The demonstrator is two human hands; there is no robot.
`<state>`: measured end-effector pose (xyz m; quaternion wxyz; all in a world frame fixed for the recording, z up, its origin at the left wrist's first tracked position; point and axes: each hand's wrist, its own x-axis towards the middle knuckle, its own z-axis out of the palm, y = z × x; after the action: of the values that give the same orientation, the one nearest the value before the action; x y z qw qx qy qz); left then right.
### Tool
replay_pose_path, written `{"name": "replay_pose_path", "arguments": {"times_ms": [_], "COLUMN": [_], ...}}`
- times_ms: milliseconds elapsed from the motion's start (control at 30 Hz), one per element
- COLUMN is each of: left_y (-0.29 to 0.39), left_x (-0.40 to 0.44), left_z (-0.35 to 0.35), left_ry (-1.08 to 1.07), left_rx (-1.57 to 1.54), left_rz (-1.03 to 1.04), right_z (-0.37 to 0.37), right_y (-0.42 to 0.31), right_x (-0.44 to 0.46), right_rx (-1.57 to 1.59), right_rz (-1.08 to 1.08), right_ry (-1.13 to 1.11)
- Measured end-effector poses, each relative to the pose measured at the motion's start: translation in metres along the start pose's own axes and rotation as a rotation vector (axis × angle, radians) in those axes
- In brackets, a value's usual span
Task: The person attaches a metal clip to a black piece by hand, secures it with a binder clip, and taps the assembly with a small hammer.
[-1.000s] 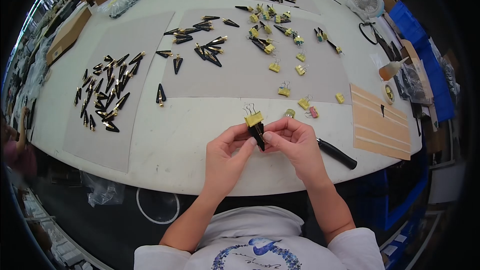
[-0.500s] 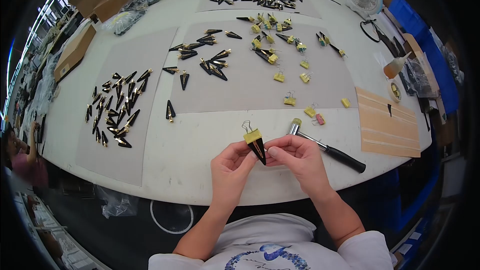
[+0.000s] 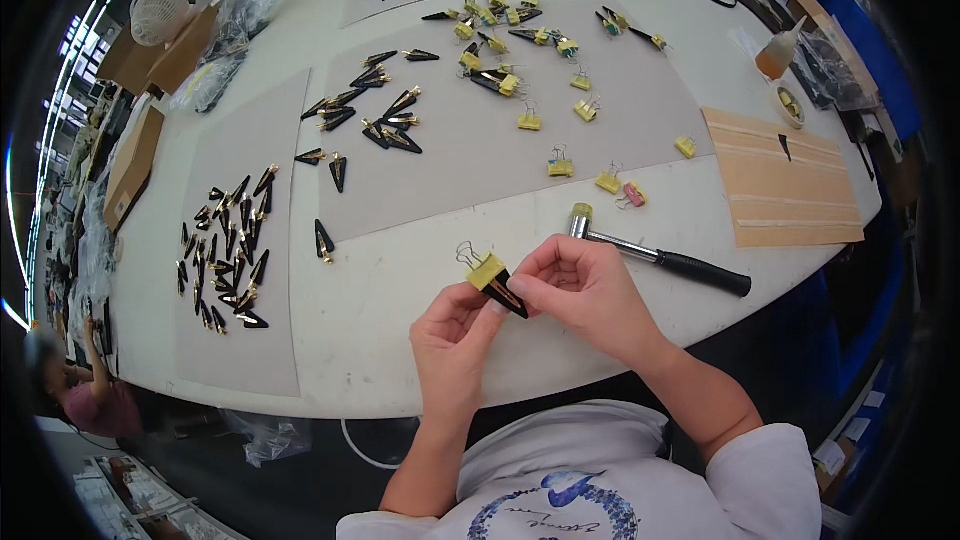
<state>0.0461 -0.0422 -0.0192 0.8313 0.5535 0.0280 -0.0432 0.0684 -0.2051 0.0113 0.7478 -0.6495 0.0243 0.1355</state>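
Observation:
A black triangular hair clip (image 3: 508, 298) is held over the near part of the table, with a yellow binder clip (image 3: 486, 271) clamped on its wide end. My left hand (image 3: 452, 335) pinches the black clip from the left, thumb on top. On its right side, the thumb and fingers of my right hand (image 3: 575, 290) are closed at the black clip's edge. Just beyond my right hand lies a hammer (image 3: 655, 256) with a black handle. Several loose yellow binder clips (image 3: 561, 168) and a pink binder clip (image 3: 632, 195) lie farther back.
Black clips (image 3: 230, 255) cover a grey sheet at the left, with more (image 3: 395, 125) in the middle. At right are a tan board with strips (image 3: 780, 180), a tape roll (image 3: 788, 105) and an orange bottle (image 3: 777, 58). Another person (image 3: 95, 395) is at far left.
The view has shifted and turned. The black clip with its yellow binder clip is tilted more to the left, and my right hand has moved up along its edge. The hammer shows more fully.

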Motion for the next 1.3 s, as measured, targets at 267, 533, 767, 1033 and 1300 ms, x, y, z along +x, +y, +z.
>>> {"name": "replay_pose_path", "arguments": {"times_ms": [267,533,767,1033,1300], "left_y": [-0.001,0.0,0.002,0.006,0.008], "left_x": [0.001,0.001,0.001,0.002,0.004], "left_z": [0.001,0.003,0.004,0.005,0.006], "left_ry": [-0.007,-0.005,-0.027,-0.036,-0.013], "left_rx": [-0.001,0.008,0.071,0.076,0.066], "left_rz": [0.0,0.005,-0.007,-0.059,-0.088], "right_z": [-0.001,-0.002,-0.002,-0.005,-0.006], "right_y": [0.002,0.004,-0.006,-0.003,0.002], "right_x": [0.003,0.004,0.0,-0.001,-0.003], "right_rx": [0.0,-0.004,0.021,0.036,-0.027], "right_rz": [-0.005,-0.01,0.053,0.091,-0.018], "right_ry": [0.001,-0.002,-0.008,-0.021,0.084]}}
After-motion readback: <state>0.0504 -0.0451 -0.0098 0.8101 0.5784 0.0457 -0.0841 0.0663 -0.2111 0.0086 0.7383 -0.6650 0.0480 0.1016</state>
